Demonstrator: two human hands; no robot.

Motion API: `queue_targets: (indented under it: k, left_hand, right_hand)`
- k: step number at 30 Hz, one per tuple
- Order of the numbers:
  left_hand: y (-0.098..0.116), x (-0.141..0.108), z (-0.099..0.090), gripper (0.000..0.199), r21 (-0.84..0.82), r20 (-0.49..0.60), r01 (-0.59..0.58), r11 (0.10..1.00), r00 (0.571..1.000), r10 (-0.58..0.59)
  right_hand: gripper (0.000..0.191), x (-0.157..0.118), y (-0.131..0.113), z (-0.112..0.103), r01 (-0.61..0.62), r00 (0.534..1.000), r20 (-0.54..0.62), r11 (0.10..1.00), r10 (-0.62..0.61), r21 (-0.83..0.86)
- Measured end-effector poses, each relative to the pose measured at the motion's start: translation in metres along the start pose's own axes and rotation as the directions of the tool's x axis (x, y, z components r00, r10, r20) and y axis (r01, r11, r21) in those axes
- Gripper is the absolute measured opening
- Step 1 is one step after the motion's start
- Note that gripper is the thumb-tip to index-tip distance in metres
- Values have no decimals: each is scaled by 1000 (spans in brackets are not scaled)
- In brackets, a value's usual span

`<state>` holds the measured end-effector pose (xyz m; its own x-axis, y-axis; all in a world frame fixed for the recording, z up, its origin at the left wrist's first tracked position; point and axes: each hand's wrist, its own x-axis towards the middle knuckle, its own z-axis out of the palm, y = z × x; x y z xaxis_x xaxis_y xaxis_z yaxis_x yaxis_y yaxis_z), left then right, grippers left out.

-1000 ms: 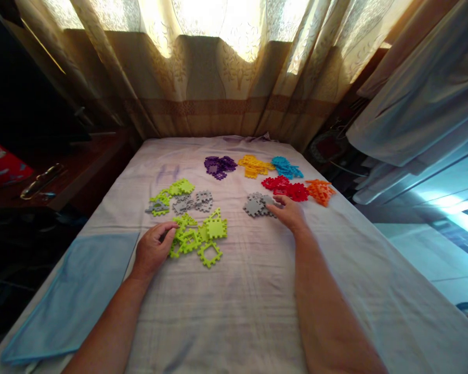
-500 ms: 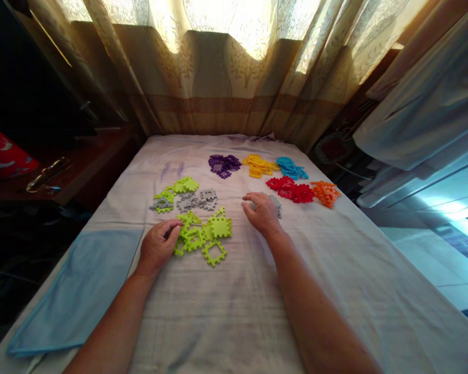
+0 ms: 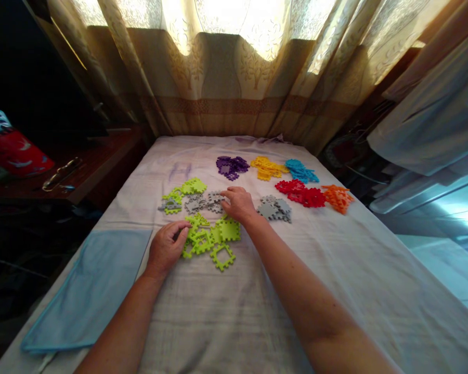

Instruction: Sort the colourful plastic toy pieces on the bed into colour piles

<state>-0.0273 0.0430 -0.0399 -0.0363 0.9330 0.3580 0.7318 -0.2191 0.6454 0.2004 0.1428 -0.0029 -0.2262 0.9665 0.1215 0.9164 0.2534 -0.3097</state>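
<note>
Bright piles on a pale sheet (image 3: 226, 311)
Lime (image 3: 229, 229), grey (image 3: 275, 208), purple (image 3: 232, 167), yellow (image 3: 268, 168), blue (image 3: 301, 171), red (image 3: 301, 194) and orange pieces (image 3: 338, 198); plain light-blue cloth (image 3: 89, 285); gold-beige curtain (image 3: 218, 72) with tree patterns and a brownish band.

The head view looks forward and down from the wearer's head, over the near end of the surface (image 3: 226, 311), with the left hand (image 3: 167, 248) and right hand (image 3: 239, 203) at arm's reach and the curtain (image 3: 222, 75) beyond.

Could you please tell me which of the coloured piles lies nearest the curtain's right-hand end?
The blue pile, right of the yellow one; it alone is blue.
</note>
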Motion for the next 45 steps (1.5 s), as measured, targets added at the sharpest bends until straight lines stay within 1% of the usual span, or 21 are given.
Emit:
queue_targets:
  k: [3, 6, 12, 14, 17, 19, 21, 24, 27, 30, 33, 38, 42, 45]
  left_hand:
    - [0, 0, 0, 28, 5, 0, -1, 1000, 1000, 1]
    - [0, 0, -1, 29, -2, -2, -6, 1000, 1000, 6]
    - [1, 1, 0, 29, -9, -5, -5, 1000, 1000, 5]
    - [1, 1, 0, 30, -9, -7, -3, 1000, 1000, 3]
    - [1, 2, -1, 31, -5, -6, 2, 1000, 1000, -2]
    - [0, 2, -1, 31, -5, -7, -5, 1000, 1000, 5]
    - [0, 2, -1, 31, -9, -9, -14, 1000, 1000, 14]
    - [0, 2, 0, 30, -11, -15, -16, 1000, 1000, 16]
    - [0, 3, 0, 30, -7, -13, -21, 1000, 1000, 21]
    - [0, 3, -1, 30, -3, -12, -28, 1000, 1000, 28]
    - [-1, 3, -1, 31, 0, -13, -31, 1000, 999, 31]
    - [-1, 3, -2, 31, 4, -9, -38, 999, 999, 38]
    - [-2, 2, 0, 31, 2, -12, -36, 999, 999, 36]
    - [-3, 2, 1, 32, 0, -16, -30, 1000, 999, 30]
  right_hand:
    - [37, 8, -4, 2, 19, 999, 29, 999, -18, -47]
    - [32, 12, -5, 4, 54, 997, 57, 996, -49, -77]
    - [25, 14, -6, 4, 106, 993, 72, 989, -99, -106]
    - [24, 12, -6, 3, 123, 991, 58, 987, -118, -101]
    - [21, 6, -1, -2, 108, 993, -28, 991, -111, -80]
    - [18, -3, 10, -8, 75, 991, -105, 995, -81, -61]
    - [16, -15, 27, -18, 29, 984, -175, 998, -37, -52]
    - [15, -36, 59, -35, -95, 962, -263, 993, 73, -73]
    - [15, -53, 84, -46, -234, 938, -287, 966, 195, -108]
    - [15, -61, 96, -48, -293, 932, -258, 949, 256, -118]
    - [17, -63, 97, -43, -296, 930, -258, 949, 260, -109]
    - [20, -61, 90, -38, -249, 936, -279, 964, 214, -96]
    - [20, -60, 79, -37, -209, 945, -275, 974, 178, -86]
    - [20, -58, 67, -33, -145, 957, -263, 986, 120, -78]
